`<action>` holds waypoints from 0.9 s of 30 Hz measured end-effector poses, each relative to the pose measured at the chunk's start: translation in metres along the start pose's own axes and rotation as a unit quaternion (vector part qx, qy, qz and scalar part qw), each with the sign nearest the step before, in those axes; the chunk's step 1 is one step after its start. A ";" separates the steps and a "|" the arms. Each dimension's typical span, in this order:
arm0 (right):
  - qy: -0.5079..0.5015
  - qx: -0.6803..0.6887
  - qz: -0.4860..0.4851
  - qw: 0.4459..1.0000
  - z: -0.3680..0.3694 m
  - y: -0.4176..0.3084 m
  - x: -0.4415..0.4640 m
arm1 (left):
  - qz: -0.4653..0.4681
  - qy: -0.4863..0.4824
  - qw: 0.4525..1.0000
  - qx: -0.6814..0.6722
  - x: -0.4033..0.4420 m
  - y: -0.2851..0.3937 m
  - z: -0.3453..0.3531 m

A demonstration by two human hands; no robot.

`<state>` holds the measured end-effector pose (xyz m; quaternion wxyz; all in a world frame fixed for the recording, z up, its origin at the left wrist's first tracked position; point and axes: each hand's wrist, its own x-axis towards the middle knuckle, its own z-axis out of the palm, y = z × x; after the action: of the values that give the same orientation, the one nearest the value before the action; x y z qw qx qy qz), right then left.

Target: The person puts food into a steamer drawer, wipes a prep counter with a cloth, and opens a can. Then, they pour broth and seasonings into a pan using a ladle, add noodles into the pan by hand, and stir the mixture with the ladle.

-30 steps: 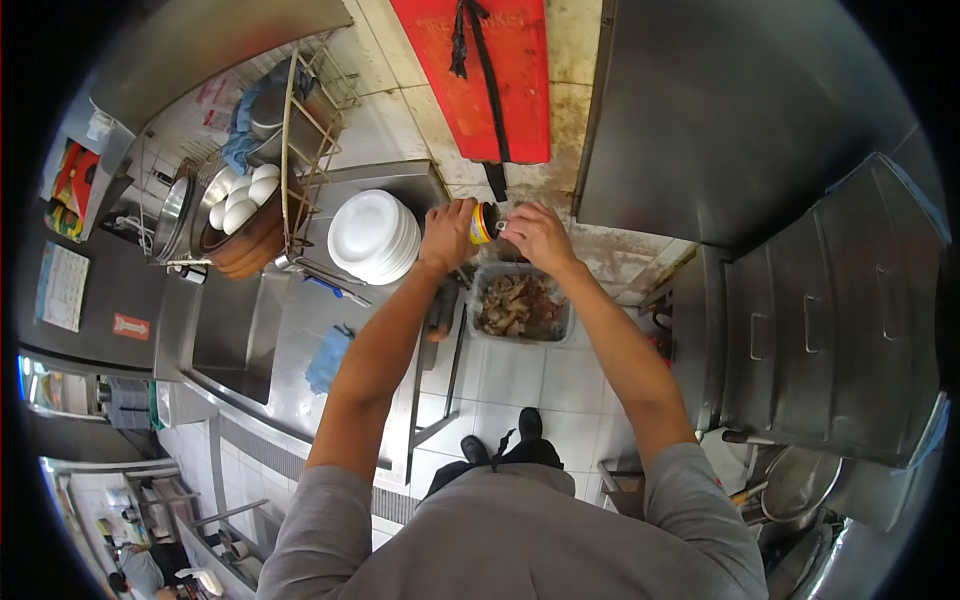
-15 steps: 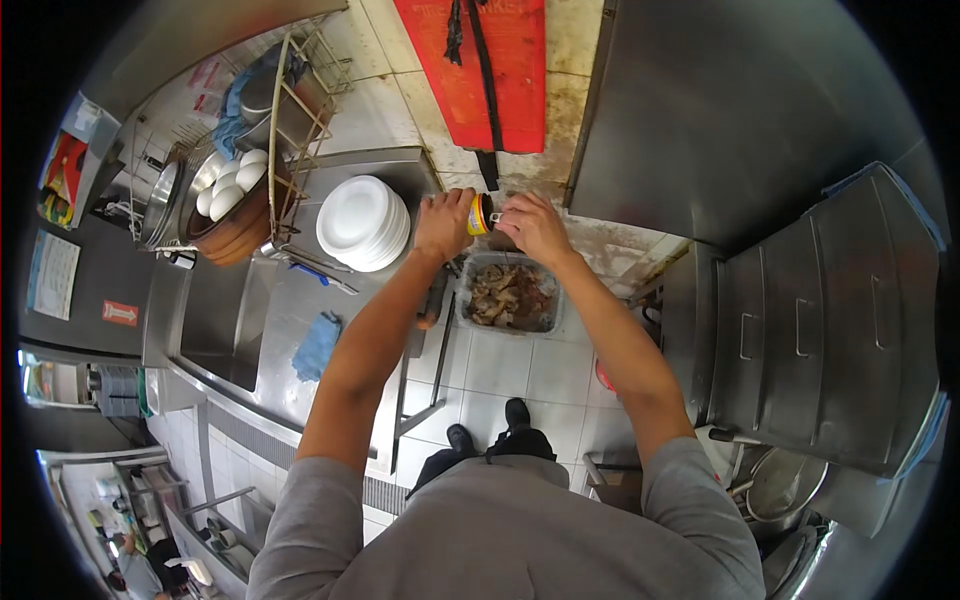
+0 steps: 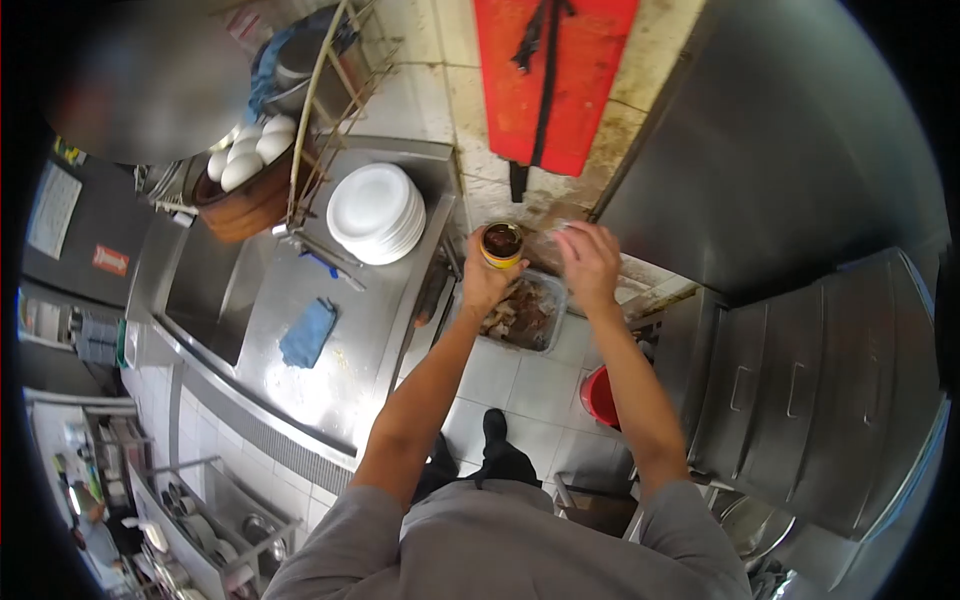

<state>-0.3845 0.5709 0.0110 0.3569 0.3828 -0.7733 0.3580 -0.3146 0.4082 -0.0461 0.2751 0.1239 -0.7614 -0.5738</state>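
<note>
Steel counter [image 3: 345, 385] bordering a strip of tiled floor [image 3: 540, 385].
Beyond the counter's edge, the left hand [image 3: 485, 280] wraps an open-topped can [image 3: 502, 242], overlapping in view a tub's [image 3: 563, 300] far edge; a gap separates it from the right hand [image 3: 592, 262], near the steel panel [image 3: 740, 150], too blurred to tell whether its bent fingers pinch anything.

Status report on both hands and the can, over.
Left hand grips the open can, mouth toward camera. Right hand apart from it, blurred, grip unclear. Filled tub below, partly hidden by left hand.
</note>
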 end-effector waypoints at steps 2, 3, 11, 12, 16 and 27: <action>0.016 -0.017 0.131 0.991 0.000 0.006 -0.024 | -0.041 -0.007 0.999 -0.018 -0.016 0.000 -0.009; -0.007 -0.022 0.149 0.989 0.001 0.007 -0.038 | -0.051 -0.020 0.995 -0.081 -0.025 -0.001 -0.013; -0.208 0.117 0.322 0.916 0.080 0.080 -0.168 | -0.010 -0.023 0.998 -0.051 -0.109 0.023 -0.098; -0.241 0.035 0.308 0.920 0.068 0.040 -0.143 | -0.021 0.002 0.998 -0.055 -0.123 0.031 -0.116; -0.290 0.198 0.266 0.898 0.051 -0.058 -0.132 | -0.032 0.074 0.992 -0.097 -0.178 0.074 -0.212; -0.492 0.560 -0.036 0.665 0.086 -0.544 -0.158 | -0.095 0.365 0.923 0.080 -0.379 0.129 -0.460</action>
<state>0.1240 0.3080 -0.0094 -0.3447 0.6586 -0.4759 0.4700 0.2701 0.2692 0.0581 0.4674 0.4184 -0.6360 -0.4494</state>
